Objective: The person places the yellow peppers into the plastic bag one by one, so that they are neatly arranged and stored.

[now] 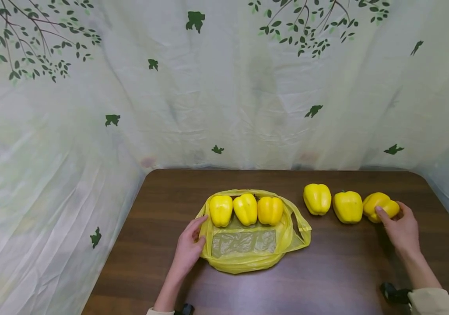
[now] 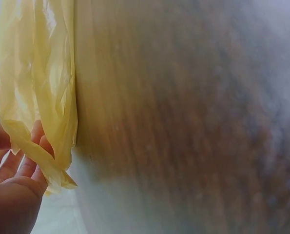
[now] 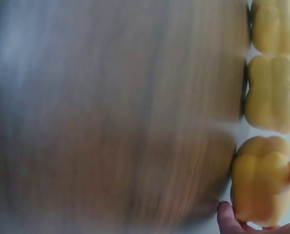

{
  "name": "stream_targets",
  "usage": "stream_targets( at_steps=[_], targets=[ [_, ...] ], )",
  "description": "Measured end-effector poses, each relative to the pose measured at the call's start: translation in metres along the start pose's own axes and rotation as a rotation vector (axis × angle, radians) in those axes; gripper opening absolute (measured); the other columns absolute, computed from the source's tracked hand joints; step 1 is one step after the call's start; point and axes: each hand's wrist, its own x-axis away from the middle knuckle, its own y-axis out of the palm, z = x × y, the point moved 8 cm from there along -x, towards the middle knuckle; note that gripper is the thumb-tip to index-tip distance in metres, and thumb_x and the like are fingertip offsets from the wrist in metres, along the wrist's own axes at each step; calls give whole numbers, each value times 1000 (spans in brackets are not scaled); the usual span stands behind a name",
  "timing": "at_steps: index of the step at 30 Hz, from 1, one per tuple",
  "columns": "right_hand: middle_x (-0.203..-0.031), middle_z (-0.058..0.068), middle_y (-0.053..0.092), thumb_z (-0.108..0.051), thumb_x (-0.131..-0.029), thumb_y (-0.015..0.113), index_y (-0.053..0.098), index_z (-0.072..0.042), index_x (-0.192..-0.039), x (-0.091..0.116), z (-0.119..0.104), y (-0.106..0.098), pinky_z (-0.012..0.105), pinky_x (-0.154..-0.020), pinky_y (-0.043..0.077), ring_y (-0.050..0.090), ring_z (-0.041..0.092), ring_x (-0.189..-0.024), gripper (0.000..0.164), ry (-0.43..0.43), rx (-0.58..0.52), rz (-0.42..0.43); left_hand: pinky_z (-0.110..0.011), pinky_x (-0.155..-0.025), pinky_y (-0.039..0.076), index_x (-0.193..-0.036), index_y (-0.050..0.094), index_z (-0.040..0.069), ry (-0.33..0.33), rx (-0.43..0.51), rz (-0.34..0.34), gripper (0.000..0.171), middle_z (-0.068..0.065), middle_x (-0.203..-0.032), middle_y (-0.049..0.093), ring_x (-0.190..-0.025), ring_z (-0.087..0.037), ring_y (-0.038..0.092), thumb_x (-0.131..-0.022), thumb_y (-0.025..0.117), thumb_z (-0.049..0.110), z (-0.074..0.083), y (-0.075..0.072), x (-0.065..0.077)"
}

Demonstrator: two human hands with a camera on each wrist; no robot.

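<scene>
A yellow plastic bag (image 1: 244,264) lies spread on the table with its mouth wide. Three yellow bell peppers sit in a row along its far side, the middle one (image 1: 245,209) between the others. My left hand (image 1: 190,245) holds the bag's left edge; in the left wrist view, fingers pass behind a strip of the bag (image 2: 42,97). At the right, my right hand (image 1: 403,227) grips a yellow bell pepper (image 1: 378,203) lying on its side, thumb on the near face. Two more bell peppers, one upright (image 1: 348,207) and one farther left (image 1: 317,199), stand beside it.
The dark wooden table (image 1: 307,280) has rounded far corners. Behind it hangs a pale curtain (image 1: 228,109) with leaf prints, which also runs along the left and right sides. The bag's right handle (image 1: 302,229) lies flat, pointing toward the peppers.
</scene>
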Motion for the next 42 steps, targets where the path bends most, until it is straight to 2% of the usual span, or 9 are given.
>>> stream_targets(
  at_steps=[6,10,13,19,24,28,33,38,42],
  targets=[
    [-151,37,20,-37,-100,50,11,9,-152,4,1,2,60,-107,27,28,50,-132,79,43,-41,16,-40,-91,49,-133,61,6,-3,-11,7,56,-8,-134,56,-111,-25,59,-82,57,-18,0,0,2],
    [-154,34,17,-36,-100,50,11,6,-154,5,5,3,25,-89,50,30,47,-130,78,95,-104,8,-41,-91,49,-133,61,6,3,-24,5,56,-8,-134,56,-110,-25,58,-82,58,-17,1,0,2],
    [-155,32,17,-36,-100,51,12,3,-155,5,9,3,7,-64,46,33,44,-125,78,128,-128,18,-43,-91,48,-133,60,6,13,-26,0,56,-8,-134,56,-112,-25,58,-82,57,-17,1,0,0],
    [-157,26,18,-37,-98,54,15,-3,-156,6,16,1,8,-65,47,37,37,-122,78,190,-175,64,-44,-92,48,-133,60,5,19,2,-4,56,-10,-134,56,-112,-27,59,-82,56,-18,1,1,-1],
    [-158,23,20,-37,-95,62,17,-6,-157,8,20,-2,7,-62,46,49,18,-104,83,221,-237,102,-48,-93,47,-134,59,3,27,37,-9,57,-14,-133,56,-113,-30,59,-82,54,-20,1,1,-1],
    [-157,21,23,-36,-93,65,19,-8,-157,11,20,-4,6,-62,45,46,5,-91,84,238,-259,127,-46,-93,48,-134,59,2,33,36,-7,57,-14,-133,56,-113,-30,59,-82,54,-20,2,0,0],
    [-146,12,35,-30,-89,72,28,-10,-155,17,20,-8,6,-62,44,44,3,-91,82,248,-397,178,-39,-91,49,-134,59,1,38,21,-1,56,-14,-133,56,-113,-29,59,-82,55,-19,1,-1,1],
    [-125,-6,45,-23,-84,79,38,-12,-150,22,18,-11,6,-63,45,48,2,-93,79,248,-563,235,-42,-91,49,-133,60,4,15,20,13,56,-11,-133,56,-110,-27,60,-81,56,-19,1,-2,1],
    [-118,-8,48,-18,-82,80,46,-12,-145,26,14,-14,7,-63,46,52,2,-91,71,221,-639,271,-43,-91,49,-133,61,5,1,17,12,57,-9,-133,57,-108,-26,61,-82,56,-19,-1,-2,1]
  ],
)
